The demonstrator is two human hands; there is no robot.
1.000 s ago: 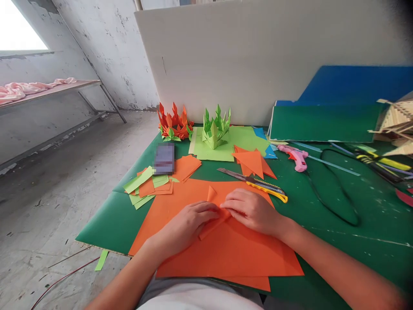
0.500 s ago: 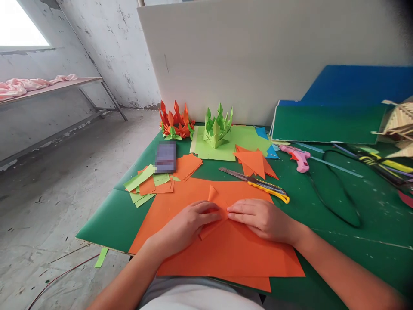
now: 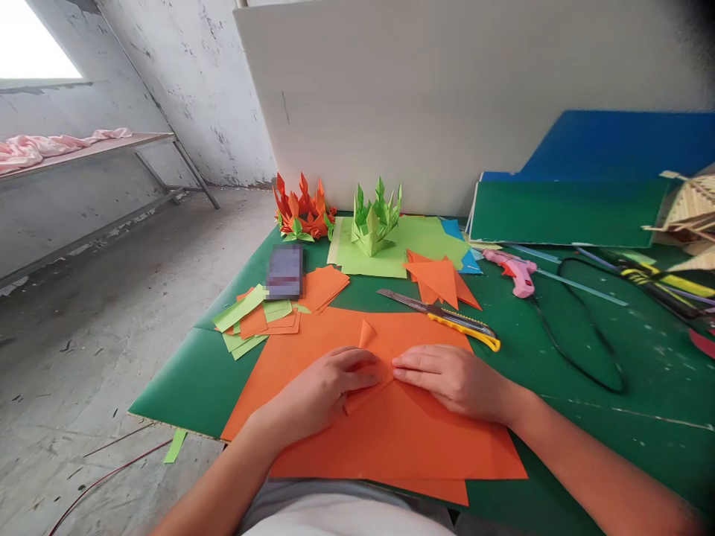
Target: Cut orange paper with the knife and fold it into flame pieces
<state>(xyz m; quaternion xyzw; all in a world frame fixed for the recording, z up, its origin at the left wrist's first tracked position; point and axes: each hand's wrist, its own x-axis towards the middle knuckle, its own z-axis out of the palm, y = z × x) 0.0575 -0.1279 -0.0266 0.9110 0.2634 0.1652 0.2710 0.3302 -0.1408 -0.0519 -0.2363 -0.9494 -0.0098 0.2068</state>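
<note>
On large orange sheets [image 3: 391,447], a small piece of folded orange paper [image 3: 367,335] lies between my hands. My left hand [image 3: 324,387] covers most of it, thumb and fingers closed on it, with one folded flap showing beyond the fingers and a lower edge below them. From the right, my right hand [image 3: 447,376] meets the same paper, its fingers held together and the fingertips pinching or pressing at its right side. The exact folds under the fingers are hidden. Just beyond my right hand lies a yellow utility knife [image 3: 463,326], its blade extended.
Orange and green paper pieces [image 3: 243,309] lie left, beside a blurred dark phone-like object [image 3: 284,272]. Orange triangles [image 3: 439,279], a green paper crown [image 3: 373,227] and a red-orange one [image 3: 302,212] sit behind. A pink glue gun [image 3: 517,272] trails its cord on the right.
Hardly anything differs. Both hands keep their places on the folded orange paper, and the whole view has shifted very slightly.
</note>
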